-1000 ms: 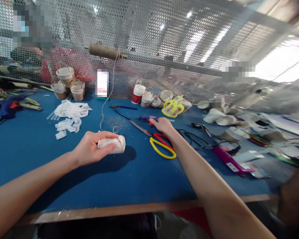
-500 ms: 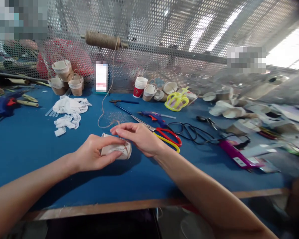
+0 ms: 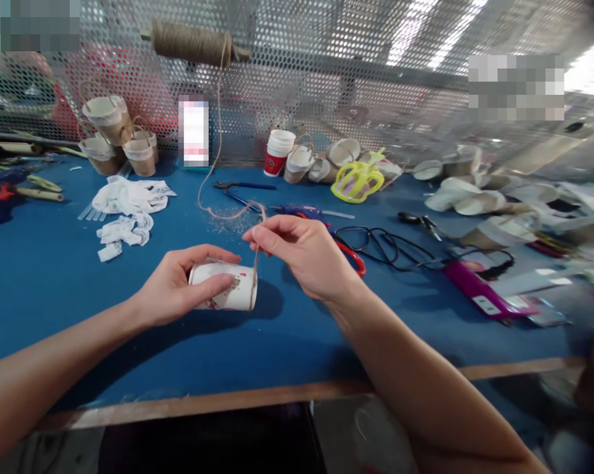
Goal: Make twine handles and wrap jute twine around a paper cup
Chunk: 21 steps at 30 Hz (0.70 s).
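A white printed paper cup [image 3: 243, 293] lies on its side just above the blue tabletop, with my left hand [image 3: 181, 283] wrapped round it, thumb on the near face. Brown twine [image 3: 255, 266] runs round the cup's right-hand end and rises from it. My right hand [image 3: 297, 253] pinches that twine between thumb and fingers, a little above and right of the cup. From there the twine loops over the table and up to a spool [image 3: 191, 43] on a rod at the mesh panel.
Beyond my hands lie pliers [image 3: 245, 186], a glue gun [image 3: 299, 210] and red-handled scissors [image 3: 352, 258], partly hidden. White paper scraps [image 3: 129, 195] and finished-looking small buckets [image 3: 139, 155] are at left. Stacked cups [image 3: 278, 153], a yellow basket [image 3: 357, 179] and a purple power strip [image 3: 485, 293] are further right.
My right hand has moved up and right from the cup, drawing the twine taut above it. The cup has turned in my left hand, showing different print. The view has shifted slightly.
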### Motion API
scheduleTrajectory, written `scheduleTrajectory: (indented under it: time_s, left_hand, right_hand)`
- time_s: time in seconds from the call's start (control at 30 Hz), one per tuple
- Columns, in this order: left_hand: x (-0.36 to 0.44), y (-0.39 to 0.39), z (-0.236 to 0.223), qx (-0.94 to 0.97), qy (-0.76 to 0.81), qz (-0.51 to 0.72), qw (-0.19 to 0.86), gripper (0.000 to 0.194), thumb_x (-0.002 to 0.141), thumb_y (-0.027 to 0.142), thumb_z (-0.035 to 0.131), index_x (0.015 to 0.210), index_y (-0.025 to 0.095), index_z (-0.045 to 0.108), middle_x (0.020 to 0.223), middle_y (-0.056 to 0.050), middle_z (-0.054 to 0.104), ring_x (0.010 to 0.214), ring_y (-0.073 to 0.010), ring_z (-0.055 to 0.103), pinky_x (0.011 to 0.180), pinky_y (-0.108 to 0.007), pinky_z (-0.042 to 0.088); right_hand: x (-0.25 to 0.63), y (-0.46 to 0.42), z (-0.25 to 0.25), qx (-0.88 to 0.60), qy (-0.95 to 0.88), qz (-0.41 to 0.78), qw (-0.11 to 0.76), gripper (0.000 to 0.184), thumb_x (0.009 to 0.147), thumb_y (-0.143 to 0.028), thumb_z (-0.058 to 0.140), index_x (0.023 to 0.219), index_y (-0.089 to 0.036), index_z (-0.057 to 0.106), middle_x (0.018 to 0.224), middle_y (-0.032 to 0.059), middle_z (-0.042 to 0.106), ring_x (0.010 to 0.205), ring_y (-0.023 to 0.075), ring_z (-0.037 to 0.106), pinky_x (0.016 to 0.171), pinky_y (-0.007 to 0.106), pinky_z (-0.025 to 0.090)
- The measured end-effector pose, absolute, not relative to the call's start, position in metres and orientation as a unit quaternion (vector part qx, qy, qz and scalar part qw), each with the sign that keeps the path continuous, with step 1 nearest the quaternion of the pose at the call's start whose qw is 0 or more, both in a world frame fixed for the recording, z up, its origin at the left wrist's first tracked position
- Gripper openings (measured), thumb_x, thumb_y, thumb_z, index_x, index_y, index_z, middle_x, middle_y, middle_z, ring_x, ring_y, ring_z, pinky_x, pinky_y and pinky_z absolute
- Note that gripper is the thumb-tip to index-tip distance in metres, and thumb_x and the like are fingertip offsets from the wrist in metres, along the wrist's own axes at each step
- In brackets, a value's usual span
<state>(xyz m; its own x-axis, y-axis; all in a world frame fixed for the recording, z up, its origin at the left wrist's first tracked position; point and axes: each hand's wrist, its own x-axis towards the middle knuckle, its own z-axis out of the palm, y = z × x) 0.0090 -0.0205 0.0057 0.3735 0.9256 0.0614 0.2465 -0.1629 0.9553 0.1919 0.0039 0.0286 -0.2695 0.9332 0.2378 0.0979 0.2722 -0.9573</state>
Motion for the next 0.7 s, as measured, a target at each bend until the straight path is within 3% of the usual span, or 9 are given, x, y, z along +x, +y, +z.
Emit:
scheduleTrajectory:
  time_s: [0.53,0.7]
  left_hand:
    - [0.0125,-0.0203,0.0073,0.584,0.472,0.362,0.552,0.039,0.064,0.041,0.068,0.092,0.014,0.065,0.071,-0.004,0.069,0.048,-0.0099,0.057,0.042,-0.017,0.046]
    - [0.0126,-0.0226,0.0097,0.590,0.471,0.344,0.559,0.038,0.065,0.039,0.068,0.093,0.014,0.065,0.071,-0.004,0.069,0.049,-0.0097,0.057,0.043,-0.016,0.047]
  right_hand:
    - [0.2009,-0.0010,0.0352,-0.419,-0.680,0.361,0.480,0.015,0.074,-0.032,0.063,0.069,-0.018,0.065,0.067,-0.0007,0.065,0.063,0.0104,0.057,0.062,0.024,0.047]
    - [0.1997,0.0016,0.0322,-0.419,-0.686,0.379,0.459,0.019,0.074,-0.036,0.063,0.068,-0.017,0.064,0.068,-0.0003,0.065,0.066,0.0110,0.058,0.064,0.024,0.047]
